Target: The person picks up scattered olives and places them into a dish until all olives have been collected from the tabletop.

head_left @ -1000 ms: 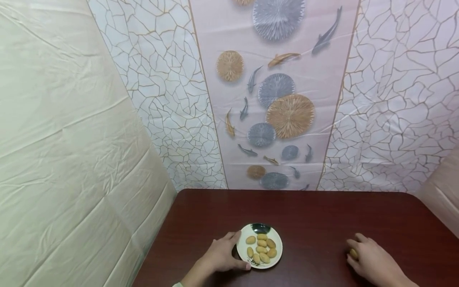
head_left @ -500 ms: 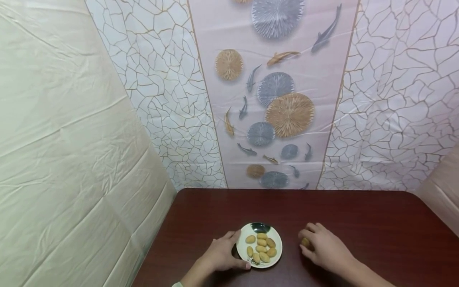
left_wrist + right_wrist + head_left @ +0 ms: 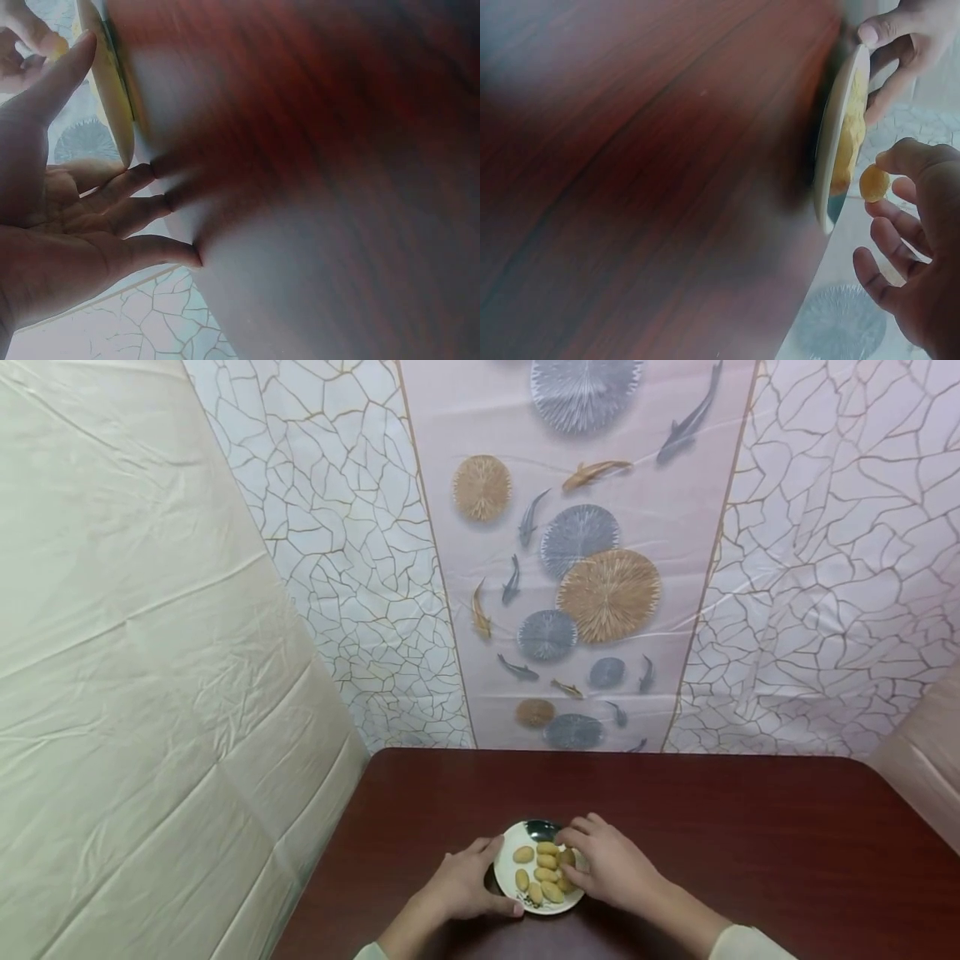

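A small round plate (image 3: 506, 870), white with a dark green patch at its far rim, stands on the table. Several yellow-brown oval fruits (image 3: 546, 862) lie on it; they look like small dates or kumquats, but I cannot tell the kind. My left hand (image 3: 468, 885) rests at the plate's left side, thumb and index finger touching the rim. In the left wrist view, its other fingers (image 3: 161, 249) stretch out with tips on the table. Over the plate's right side, my right hand (image 3: 615, 864) pinches one yellow oval fruit (image 3: 874, 184) between thumb and fingertips, held apart from the plate.
The dark red-brown wooden table (image 3: 750, 835) reaches back to a patterned cloth wall (image 3: 607, 597) with fish and round leaf shapes. Pale padded fabric (image 3: 187, 693) closes off the left side, and similar fabric shows at far right.
My right hand has come left across the table from the far right to the plate, carrying the yellow oval fruit. My left hand has stayed at the plate's rim.
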The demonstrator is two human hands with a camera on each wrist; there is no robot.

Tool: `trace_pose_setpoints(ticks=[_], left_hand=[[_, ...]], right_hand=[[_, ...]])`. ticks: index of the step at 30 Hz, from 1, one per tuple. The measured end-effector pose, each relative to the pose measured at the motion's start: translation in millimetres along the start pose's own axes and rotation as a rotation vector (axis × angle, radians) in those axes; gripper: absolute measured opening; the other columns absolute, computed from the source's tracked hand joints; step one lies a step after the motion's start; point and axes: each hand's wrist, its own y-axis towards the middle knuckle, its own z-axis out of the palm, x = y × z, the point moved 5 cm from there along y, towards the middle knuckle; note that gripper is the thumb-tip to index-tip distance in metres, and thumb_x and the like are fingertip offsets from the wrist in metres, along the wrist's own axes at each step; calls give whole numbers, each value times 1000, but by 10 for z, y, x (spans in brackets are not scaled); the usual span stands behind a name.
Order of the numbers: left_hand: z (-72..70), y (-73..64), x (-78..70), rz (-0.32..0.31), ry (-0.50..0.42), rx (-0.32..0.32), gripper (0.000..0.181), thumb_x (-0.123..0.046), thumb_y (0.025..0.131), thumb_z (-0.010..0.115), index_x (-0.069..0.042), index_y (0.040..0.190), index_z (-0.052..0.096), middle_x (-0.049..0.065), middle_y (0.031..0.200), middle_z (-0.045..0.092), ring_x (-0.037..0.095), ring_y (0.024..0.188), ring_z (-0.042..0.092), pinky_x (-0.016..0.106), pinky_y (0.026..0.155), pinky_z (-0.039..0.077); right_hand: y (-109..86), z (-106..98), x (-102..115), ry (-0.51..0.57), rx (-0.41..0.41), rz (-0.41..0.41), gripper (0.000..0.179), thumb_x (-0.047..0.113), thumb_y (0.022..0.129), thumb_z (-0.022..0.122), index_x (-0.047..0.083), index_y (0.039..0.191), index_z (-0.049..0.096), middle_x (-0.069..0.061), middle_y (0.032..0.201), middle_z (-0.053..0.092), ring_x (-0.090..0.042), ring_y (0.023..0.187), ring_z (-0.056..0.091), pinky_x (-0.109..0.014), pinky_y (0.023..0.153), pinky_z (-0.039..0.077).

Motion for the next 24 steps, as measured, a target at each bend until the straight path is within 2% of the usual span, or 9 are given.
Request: trace_pose_setpoints(ticks=[7, 11, 17, 24], left_hand=[[10, -6, -1, -6, 3, 11, 116, -61, 82, 93, -10, 172, 40, 17, 168, 53, 50, 150, 54, 82, 123, 36], [29, 2, -16, 8, 13, 10, 116, -64, 82, 92, -10, 172, 40, 16, 169, 52, 50, 151, 55, 83, 121, 37], [22, -1, -20, 17, 26, -7, 117, -64, 81, 93, -9, 171, 42, 16, 169, 53, 49, 150, 56, 82, 121, 38], [-2, -2, -3, 7, 21, 0, 117, -64, 82, 92, -8, 171, 41, 16, 169, 52, 49, 151, 55, 82, 122, 37]], right_hand=[[163, 180, 229, 25, 27, -57, 25, 24, 94, 88, 17, 116, 79, 4, 110, 74, -8, 94, 54, -31, 74, 53], [205, 269, 310, 13, 50, -70, 26, 25, 95, 88, 17, 117, 78, 4, 110, 74, -9, 94, 55, -36, 77, 56], [217, 321, 338, -19, 42, -61, 29, 24, 93, 89, 16, 118, 78, 2, 111, 75, -13, 97, 59, -44, 81, 59], [213, 346, 325, -57, 25, -42, 31, 29, 91, 90, 19, 118, 78, 2, 112, 74, -15, 98, 60, -45, 80, 59]])
